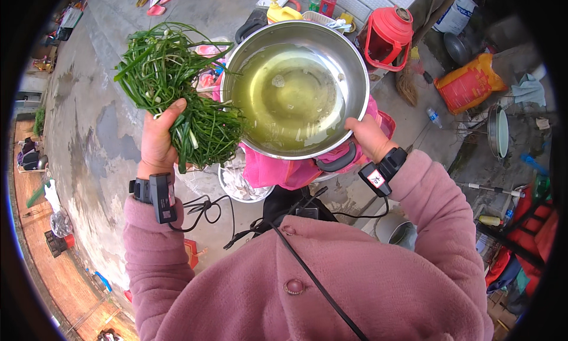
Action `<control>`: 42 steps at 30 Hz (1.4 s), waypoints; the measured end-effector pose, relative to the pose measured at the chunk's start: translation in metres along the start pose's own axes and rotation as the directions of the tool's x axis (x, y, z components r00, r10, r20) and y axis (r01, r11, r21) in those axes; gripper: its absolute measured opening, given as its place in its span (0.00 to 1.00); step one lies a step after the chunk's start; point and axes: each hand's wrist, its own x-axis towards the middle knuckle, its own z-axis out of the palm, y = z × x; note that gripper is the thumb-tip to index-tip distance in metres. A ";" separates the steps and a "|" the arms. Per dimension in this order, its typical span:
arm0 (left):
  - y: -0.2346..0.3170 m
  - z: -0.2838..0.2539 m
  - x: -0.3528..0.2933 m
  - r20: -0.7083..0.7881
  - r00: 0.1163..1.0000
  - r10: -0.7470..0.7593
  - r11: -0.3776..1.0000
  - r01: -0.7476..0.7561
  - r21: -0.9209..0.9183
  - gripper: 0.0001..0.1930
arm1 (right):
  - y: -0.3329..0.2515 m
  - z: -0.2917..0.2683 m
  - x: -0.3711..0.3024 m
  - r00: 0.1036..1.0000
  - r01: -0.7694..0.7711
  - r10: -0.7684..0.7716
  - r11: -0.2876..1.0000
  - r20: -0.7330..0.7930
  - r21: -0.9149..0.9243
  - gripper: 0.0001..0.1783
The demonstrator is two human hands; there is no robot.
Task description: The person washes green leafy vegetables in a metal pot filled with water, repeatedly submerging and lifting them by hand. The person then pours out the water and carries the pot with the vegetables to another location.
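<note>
My left hand (158,139) is closed around a big tangled bunch of green scallions (163,69), thin leaves with a few white bulbs showing. The bunch is up at the left of a round stainless steel basin (358,83), and some leaf tips overlap its rim. In the basin lies shallow yellow-green water (284,95) with small bits in it. At the basin's near right edge, my right hand (371,137) grips the rim, thumb on top and fingers hidden underneath. Below the basin shows a bright pink bag or cloth (281,169); whether the basin rests on it I cannot tell.
A white bowl (248,193) with pale pieces sits below the basin. Beyond it stand a yellow pump bottle (281,11) and a red thermos flask (390,36). To the right are a broom head (406,86), an orange sack (471,83) and a plastic bottle (434,117).
</note>
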 end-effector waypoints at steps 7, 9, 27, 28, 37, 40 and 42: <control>0.025 -0.009 -0.032 -0.117 0.988 0.098 0.994 -0.093 0.049 0.19 | -0.049 -0.018 -0.026 0.997 0.014 -0.024 0.992 0.076 0.127 0.15; 0.031 -0.012 -0.040 -0.180 0.978 0.102 0.994 -0.091 0.066 0.19 | -0.061 -0.023 -0.038 0.998 0.000 -0.009 0.991 0.070 0.132 0.14; 0.099 -0.102 -0.084 -0.225 0.901 0.371 0.927 -0.374 0.030 0.12 | -0.078 0.025 -0.109 0.978 0.087 -0.096 0.995 0.186 0.056 0.17; 0.099 -0.108 -0.087 -0.236 0.905 0.354 0.930 -0.368 -0.017 0.11 | -0.073 0.034 -0.113 0.984 0.058 -0.065 0.997 0.165 0.049 0.17; 0.090 -0.198 -0.111 -0.035 0.978 0.204 0.970 -0.206 -0.128 0.09 | -0.025 0.143 -0.164 0.997 -0.049 0.047 0.998 0.065 0.034 0.11; 0.082 -0.239 -0.115 -0.030 0.980 0.198 0.967 -0.200 -0.160 0.11 | 0.002 0.194 -0.182 0.993 -0.107 0.109 0.993 -0.037 0.049 0.08; 0.080 -0.265 -0.120 -0.055 0.980 0.190 0.972 -0.195 -0.132 0.14 | 0.014 0.222 -0.194 0.988 -0.152 0.152 0.988 0.001 0.032 0.09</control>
